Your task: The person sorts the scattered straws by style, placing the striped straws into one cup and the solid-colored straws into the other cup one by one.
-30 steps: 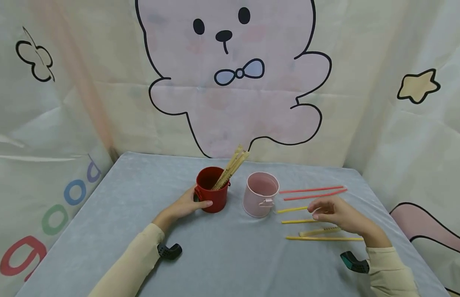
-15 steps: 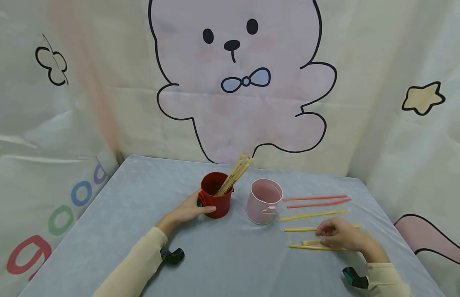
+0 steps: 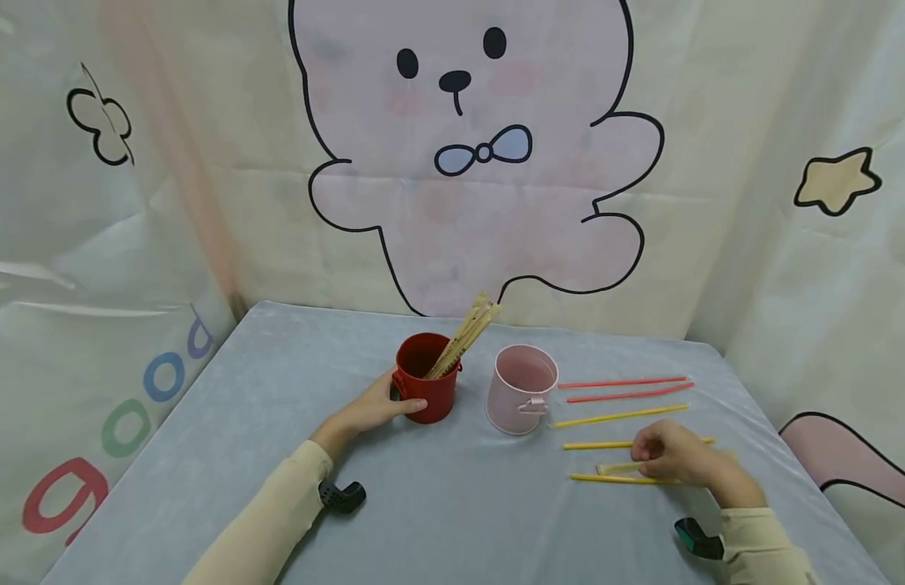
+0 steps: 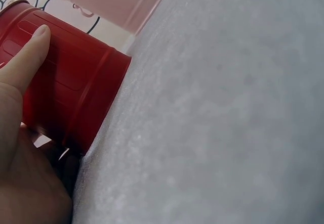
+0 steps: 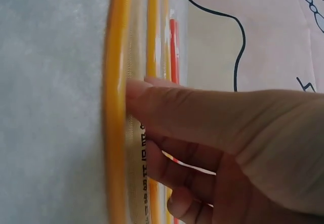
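Observation:
My left hand [image 3: 368, 409] grips a small red bucket [image 3: 439, 398] by its left side, thumb across the front. Several wrapped chopsticks [image 3: 463, 345] lean to the right inside it. In the left wrist view the bucket [image 4: 76, 77] stands upright on the cloth. At the right of the table my right hand [image 3: 679, 455] pinches a beige chopstick packet [image 3: 615, 468], which lies among the straws. Printed characters show on the packet [image 5: 135, 173] in the right wrist view, with thumb and forefinger at its edges. A yellow straw [image 5: 116, 82] runs right beside the thumb tip.
A pink bucket [image 3: 513, 406] stands between the hands, just right of the red one. Two red straws [image 3: 621, 382] lie at the back right, with yellow straws [image 3: 621, 416] in front of them. A pale blue cloth [image 3: 467, 520] covers the table; a patterned curtain hangs behind.
My right hand has come down and toward me from above the yellow straws to the chopstick packet, and its fingers have closed on it. The left hand stays on the red bucket.

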A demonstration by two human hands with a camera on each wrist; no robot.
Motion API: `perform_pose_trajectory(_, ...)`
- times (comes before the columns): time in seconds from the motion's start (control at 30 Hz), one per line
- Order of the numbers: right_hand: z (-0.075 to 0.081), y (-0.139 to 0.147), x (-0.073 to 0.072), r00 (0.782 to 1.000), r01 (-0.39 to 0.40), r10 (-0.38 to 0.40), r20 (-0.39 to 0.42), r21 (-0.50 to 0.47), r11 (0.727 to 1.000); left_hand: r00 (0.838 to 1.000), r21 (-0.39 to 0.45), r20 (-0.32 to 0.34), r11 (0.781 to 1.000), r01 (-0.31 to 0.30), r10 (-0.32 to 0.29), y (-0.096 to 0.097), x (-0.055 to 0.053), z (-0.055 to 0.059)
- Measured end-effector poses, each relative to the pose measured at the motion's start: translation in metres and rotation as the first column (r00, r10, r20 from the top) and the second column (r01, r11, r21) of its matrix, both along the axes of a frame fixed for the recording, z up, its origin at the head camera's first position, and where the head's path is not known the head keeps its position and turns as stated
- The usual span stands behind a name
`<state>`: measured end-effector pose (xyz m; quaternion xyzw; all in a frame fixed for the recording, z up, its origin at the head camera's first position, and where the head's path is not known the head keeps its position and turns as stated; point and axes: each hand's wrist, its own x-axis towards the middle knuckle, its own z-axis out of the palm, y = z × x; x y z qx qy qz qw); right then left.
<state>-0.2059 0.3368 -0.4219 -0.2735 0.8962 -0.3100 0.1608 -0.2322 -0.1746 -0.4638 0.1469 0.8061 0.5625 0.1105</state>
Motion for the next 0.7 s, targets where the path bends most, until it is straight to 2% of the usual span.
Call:
perform_pose_trajectory(0.13, 0.0, 0.0, 0.0, 1.0, -0.006, 0.006, 0.007, 0.008, 1.0, 1.0, 0.005, 0.013, 1.0, -0.003, 0.003, 0.0, 0.0, -0.001)
perform_pose_trajectory(0.23, 0.002, 0.001, 0.0, 1.0, 0.014, -0.013, -0.017, 0.036, 0.999, 1.0, 0.018, 0.021, 1.0, -0.013, 0.013, 0.001, 0.0, 0.0)
perform_pose_trajectory(0.37, 0.009, 0.003, 0.003, 0.991, 0.008, -0.002, -0.133, 0.04, 0.999, 0.999, 0.02, 0.03, 1.0, -0.016, 0.015, 0.002, -0.001, 0.001)
perform_pose_trajectory(0.47, 0.015, 0.005, 0.006, 0.969, -0.014, 0.014, -0.246, 0.001, 1.0, 0.999, 0.019, 0.03, 1.0, -0.013, 0.012, 0.002, -0.001, 0.001)
perform_pose_trajectory(0.53, 0.019, 0.004, 0.007, 0.956, -0.008, 0.004, -0.292, -0.013, 1.0, 1.0, 0.02, 0.028, 1.0, -0.011, 0.01, 0.002, -0.001, 0.002)
perform_pose_trajectory(0.7, 0.032, -0.001, 0.011, 0.946, 0.069, -0.07, -0.318, -0.014, 0.998, 1.0, 0.007, 0.028, 1.0, -0.003, 0.003, 0.001, -0.001, 0.002)
